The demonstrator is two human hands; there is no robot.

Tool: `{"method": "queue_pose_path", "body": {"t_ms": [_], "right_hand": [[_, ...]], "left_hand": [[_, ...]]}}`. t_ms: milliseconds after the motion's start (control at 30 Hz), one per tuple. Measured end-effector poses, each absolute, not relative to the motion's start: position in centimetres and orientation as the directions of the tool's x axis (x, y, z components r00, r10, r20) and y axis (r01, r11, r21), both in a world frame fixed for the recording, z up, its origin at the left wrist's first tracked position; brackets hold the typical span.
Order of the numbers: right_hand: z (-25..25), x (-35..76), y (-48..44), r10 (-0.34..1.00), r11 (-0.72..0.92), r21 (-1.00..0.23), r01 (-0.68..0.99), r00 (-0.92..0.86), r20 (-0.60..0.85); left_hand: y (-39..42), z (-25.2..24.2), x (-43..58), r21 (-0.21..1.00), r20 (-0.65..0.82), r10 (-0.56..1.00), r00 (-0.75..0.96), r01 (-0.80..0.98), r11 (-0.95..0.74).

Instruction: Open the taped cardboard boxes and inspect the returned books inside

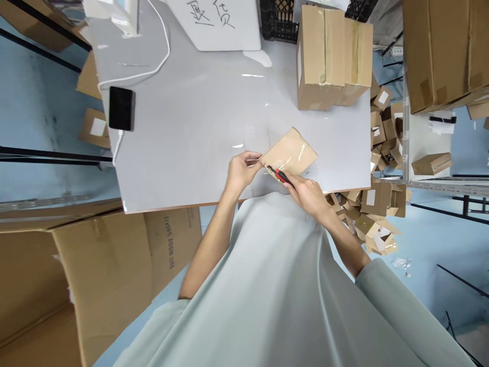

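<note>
A small flat brown cardboard piece, box or packet I cannot tell, lies tilted near the table's front edge with shiny clear tape on it. My left hand pinches its left corner between thumb and fingers. In my right hand is a red and black utility knife, its tip resting at the taped near-left edge of the cardboard. The fingers of my right hand are wrapped round the knife's handle.
On the grey table a black phone lies on the left with a white cable. Taped cartons stand at the back right beside a black crate. Opened boxes pile up right of the table; a large carton stands front left.
</note>
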State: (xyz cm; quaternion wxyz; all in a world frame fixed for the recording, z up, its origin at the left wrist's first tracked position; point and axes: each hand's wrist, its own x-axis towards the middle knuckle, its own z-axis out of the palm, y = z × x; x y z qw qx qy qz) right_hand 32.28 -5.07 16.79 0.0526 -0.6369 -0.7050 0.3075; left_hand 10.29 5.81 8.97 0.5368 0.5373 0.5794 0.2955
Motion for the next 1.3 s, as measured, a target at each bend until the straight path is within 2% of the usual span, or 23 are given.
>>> {"method": "queue_pose_path", "body": {"t_ms": [233,400,567,867,1000,1133,1300], "right_hand": [[20.0,31.4,-3.8,0.847,0.022,-0.357,0.934,-0.207,-0.490],[21.9,30.5,-2.7,0.819,0.016,-0.335,0.942,-0.205,-0.536],[23.7,30.1,-2.4,0.773,0.059,-0.231,0.971,-0.191,-0.606],[25.0,30.9,-5.2,0.749,0.136,-0.075,0.988,-0.151,-0.646],[23.7,31.7,-6.4,0.755,0.141,-0.075,0.987,-0.156,-0.637],[22.9,31.7,-6.9,0.749,0.098,-0.153,0.983,-0.174,-0.639],[23.5,31.7,-7.8,0.776,-0.028,-0.175,0.984,-0.089,-0.625]], "left_hand": [[5.5,9.2,10.5,0.926,-0.299,0.944,0.141,0.281,0.251],[4.9,8.9,10.9,0.901,-0.299,0.953,0.059,0.348,0.261],[4.2,8.9,11.6,0.872,-0.292,0.955,-0.052,0.396,0.289],[4.0,9.7,12.0,0.847,-0.285,0.955,-0.076,0.446,0.288],[3.9,9.5,11.8,0.851,-0.279,0.958,-0.060,0.447,0.276],[4.2,9.4,11.4,0.859,-0.266,0.963,-0.044,0.443,0.257],[4.1,9.1,11.4,0.868,-0.282,0.959,0.027,0.433,0.243]]}}
